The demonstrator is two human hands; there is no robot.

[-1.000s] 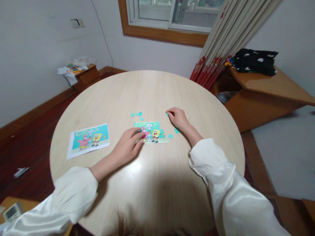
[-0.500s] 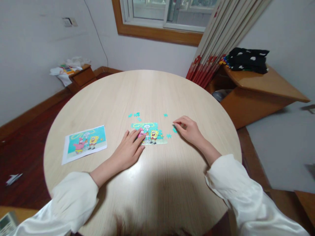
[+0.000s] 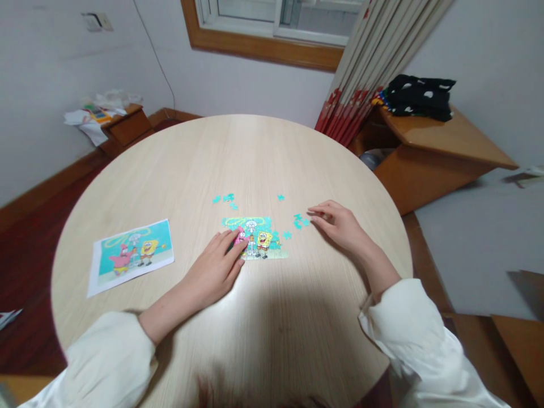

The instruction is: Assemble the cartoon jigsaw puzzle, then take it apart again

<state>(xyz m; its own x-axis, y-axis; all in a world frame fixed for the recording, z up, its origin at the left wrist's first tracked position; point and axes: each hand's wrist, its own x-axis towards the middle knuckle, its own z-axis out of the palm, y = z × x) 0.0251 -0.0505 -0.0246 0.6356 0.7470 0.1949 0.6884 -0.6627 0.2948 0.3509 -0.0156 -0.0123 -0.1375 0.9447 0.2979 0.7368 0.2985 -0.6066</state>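
Note:
A partly joined jigsaw puzzle (image 3: 263,241) of cartoon figures lies on the round table, its upper right side uneven. My left hand (image 3: 216,260) rests flat across the puzzle's left part, fingers stretched out, covering some of the pink figure. To the right, my right hand (image 3: 340,225) hovers low with thumb and forefinger apart and nothing visible between them. Close to its fingertips is a small group of loose turquoise puzzle pieces (image 3: 298,224). One more loose piece (image 3: 287,235) lies nearer the puzzle's right edge.
Several loose pieces (image 3: 228,198) lie beyond the puzzle's upper left, and a single piece (image 3: 281,198) beyond its upper right. A printed reference picture (image 3: 132,254) is on the left of the table (image 3: 255,153). A wooden cabinet (image 3: 450,141) with dark cloth stands at right.
My right hand has drawn slightly right, away from the loose pieces, and more of them show now. My left hand stays on the puzzle. The whole view has shifted a little.

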